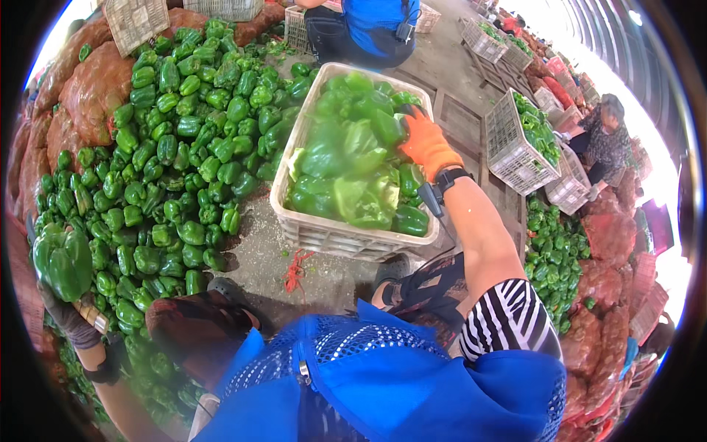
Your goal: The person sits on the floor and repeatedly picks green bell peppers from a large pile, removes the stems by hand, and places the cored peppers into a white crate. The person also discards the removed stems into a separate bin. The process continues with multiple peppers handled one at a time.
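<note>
At the far left, my left hand (69, 320) in a dark glove grips a large green bell pepper (62, 262). A knife's wooden handle (91, 316) with a metal end also lies in that hand, and part of what looks like its blade shows beside the pepper. My right hand (428, 142), in an orange glove with dark fingertips, reaches into a white plastic crate (353, 243) filled with bell peppers. Its fingers are closed around a green bell pepper (388, 128) near the crate's right side. Some peppers in the crate look blurred.
A large heap of bell peppers (182, 166) spreads on my left, backed by red mesh sacks (96, 91). One person in blue (378, 27) sits ahead; another person (605, 132) works at right behind a filled crate (522, 146). Red twine (298, 273) lies on the floor.
</note>
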Demonstrator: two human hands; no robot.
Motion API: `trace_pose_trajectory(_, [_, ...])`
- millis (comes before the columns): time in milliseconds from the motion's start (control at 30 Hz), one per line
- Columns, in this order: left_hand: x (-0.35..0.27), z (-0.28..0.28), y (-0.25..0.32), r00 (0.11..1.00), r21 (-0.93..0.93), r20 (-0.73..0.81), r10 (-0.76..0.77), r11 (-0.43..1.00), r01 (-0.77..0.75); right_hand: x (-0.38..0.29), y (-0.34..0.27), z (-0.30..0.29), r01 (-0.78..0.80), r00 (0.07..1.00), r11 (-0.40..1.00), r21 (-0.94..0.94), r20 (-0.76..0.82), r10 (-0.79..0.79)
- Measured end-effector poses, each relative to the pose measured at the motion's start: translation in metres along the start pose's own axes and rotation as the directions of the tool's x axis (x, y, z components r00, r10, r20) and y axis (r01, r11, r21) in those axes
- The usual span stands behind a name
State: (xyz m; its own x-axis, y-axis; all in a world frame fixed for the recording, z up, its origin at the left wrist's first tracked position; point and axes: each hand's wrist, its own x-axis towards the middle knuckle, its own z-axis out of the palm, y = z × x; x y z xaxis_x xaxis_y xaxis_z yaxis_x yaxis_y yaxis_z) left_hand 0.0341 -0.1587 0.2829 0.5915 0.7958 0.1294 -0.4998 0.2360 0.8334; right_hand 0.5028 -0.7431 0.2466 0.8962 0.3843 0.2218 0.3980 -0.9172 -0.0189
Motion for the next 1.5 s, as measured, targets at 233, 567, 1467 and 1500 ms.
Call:
trace_pose_trajectory(233, [-0.084,0.128,-0.022,0.799,-0.023,0.599,-0.06,0.996,0.092,-0.046,0.04,-0.024,-0.327,0.945,0.109,0.939,0.322,0.057])
trace_pose_trajectory(567, [-0.137,0.24,-0.074,0.711,0.145,0.625,-0.323,0.943,0.301,-0.068,0.046,0.002,0.027,0.991,0.999,0.04,-0.135,-0.022])
trace_pose_trajectory(1467, [-0.086,0.377,-0.233,0.502,0.659,0.286,-0.816,0.548,0.516,-0.163,-0.079,-0.039,-0.123,0.992,-0.982,0.144,0.003,-0.124])
trace_pose_trajectory(1500, [-0.082,0.389,-0.228,0.466,0.657,0.407,-0.786,0.606,0.449,-0.162,-0.076,-0.036,-0.103,0.995,-0.985,0.136,0.008,-0.103])
